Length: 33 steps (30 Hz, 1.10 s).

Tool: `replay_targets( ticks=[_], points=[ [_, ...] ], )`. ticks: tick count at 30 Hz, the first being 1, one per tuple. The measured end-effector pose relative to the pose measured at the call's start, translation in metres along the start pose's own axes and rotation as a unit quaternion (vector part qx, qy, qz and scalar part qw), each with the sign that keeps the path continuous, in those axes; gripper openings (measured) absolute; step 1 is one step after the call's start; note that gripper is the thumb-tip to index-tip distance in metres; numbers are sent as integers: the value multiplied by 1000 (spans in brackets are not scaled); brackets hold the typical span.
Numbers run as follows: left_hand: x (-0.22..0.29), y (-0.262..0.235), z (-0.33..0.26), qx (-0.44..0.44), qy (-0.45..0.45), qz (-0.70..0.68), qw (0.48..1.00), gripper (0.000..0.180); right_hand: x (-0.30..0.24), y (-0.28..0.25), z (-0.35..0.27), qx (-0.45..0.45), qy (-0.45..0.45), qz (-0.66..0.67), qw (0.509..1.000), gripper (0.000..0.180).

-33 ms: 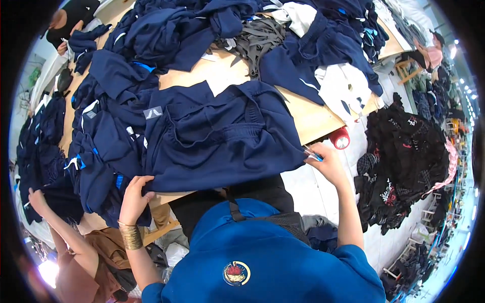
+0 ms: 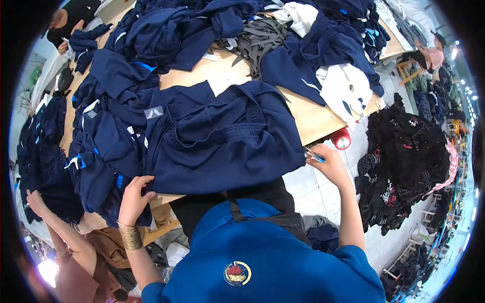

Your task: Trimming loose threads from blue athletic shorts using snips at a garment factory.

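A navy blue garment [image 2: 227,141] lies spread flat on the wooden table [image 2: 313,118] in front of me. My left hand [image 2: 134,197], with a gold bangle on its wrist, grips the garment's lower left edge at the table's near side. My right hand [image 2: 331,164] is at the garment's right edge and pinches a small blue thread cutter [image 2: 314,155] against the fabric. My blue top and a dark apron strap fill the lower middle of the view.
Heaps of navy garments [image 2: 101,146] cover the table's left and far side, with white pieces [image 2: 343,86] and grey straps [image 2: 262,35] further back. A red cylinder [image 2: 342,140] sits by the right edge. Black clothes [image 2: 404,151] pile on the floor. Another person's hand [image 2: 35,199] reaches in at the lower left.
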<state>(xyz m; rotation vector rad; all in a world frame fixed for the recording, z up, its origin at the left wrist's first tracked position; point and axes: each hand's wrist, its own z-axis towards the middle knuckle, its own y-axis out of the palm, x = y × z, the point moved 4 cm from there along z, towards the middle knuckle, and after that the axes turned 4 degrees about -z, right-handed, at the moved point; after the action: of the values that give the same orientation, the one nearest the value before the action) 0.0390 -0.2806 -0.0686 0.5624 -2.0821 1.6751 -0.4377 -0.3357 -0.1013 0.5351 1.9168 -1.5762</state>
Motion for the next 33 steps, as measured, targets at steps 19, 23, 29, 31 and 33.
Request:
replay_targets(
  ticks=[19,23,29,31,33],
  points=[
    [102,84,129,-72,185,-187,962,17,-96,74,109,-114,-96,87,985,18],
    [105,75,109,-170,69,-458,870,11,-109,57,95,-115,-75,229,964,9],
    [126,43,84,-179,100,-485,850,33,-130,48,77,-112,-66,261,957,8],
    [130,38,79,-176,100,-478,855,36,-137,43,73,-106,-77,260,957,9],
    [130,36,76,-186,90,-477,854,42,-142,39,68,-99,-86,258,957,10]
  ],
)
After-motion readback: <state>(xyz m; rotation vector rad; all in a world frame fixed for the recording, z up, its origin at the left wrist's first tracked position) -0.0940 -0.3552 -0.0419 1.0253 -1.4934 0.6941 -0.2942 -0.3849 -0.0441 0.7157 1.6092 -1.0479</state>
